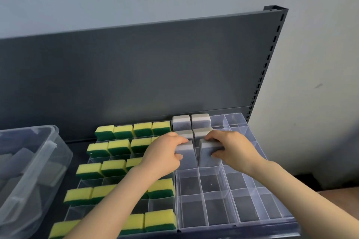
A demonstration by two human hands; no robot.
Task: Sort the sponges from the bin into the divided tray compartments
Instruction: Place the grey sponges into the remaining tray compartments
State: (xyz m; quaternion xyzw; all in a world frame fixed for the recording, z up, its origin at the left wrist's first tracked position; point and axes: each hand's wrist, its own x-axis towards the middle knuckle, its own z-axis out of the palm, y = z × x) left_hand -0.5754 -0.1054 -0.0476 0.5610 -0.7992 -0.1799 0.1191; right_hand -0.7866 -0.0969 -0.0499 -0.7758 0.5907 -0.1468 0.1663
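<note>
Left hand [165,153] pinching grey sponge [183,146], right hand [232,148] pinching second grey sponge [208,150], clear tray [229,225]

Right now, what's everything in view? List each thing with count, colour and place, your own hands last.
Yellow-green sponges: at least fifteen visible, some hidden by the left arm; upright in the left tray's compartments.
Grey sponges: six in the middle tray; four set in its two back rows, two being placed in the third row.
Left tray: one, clear, mostly filled.
Middle tray: one, clear, front rows bare.
Right tray: one, clear, no sponges seen.
Bin: one, clear plastic, far left, grey sponges inside, count unclear.
Shelf back panel: one, dark grey, behind the trays.
Left hand: holds a grey sponge, third row.
Right hand: holds a grey sponge beside it.
</note>
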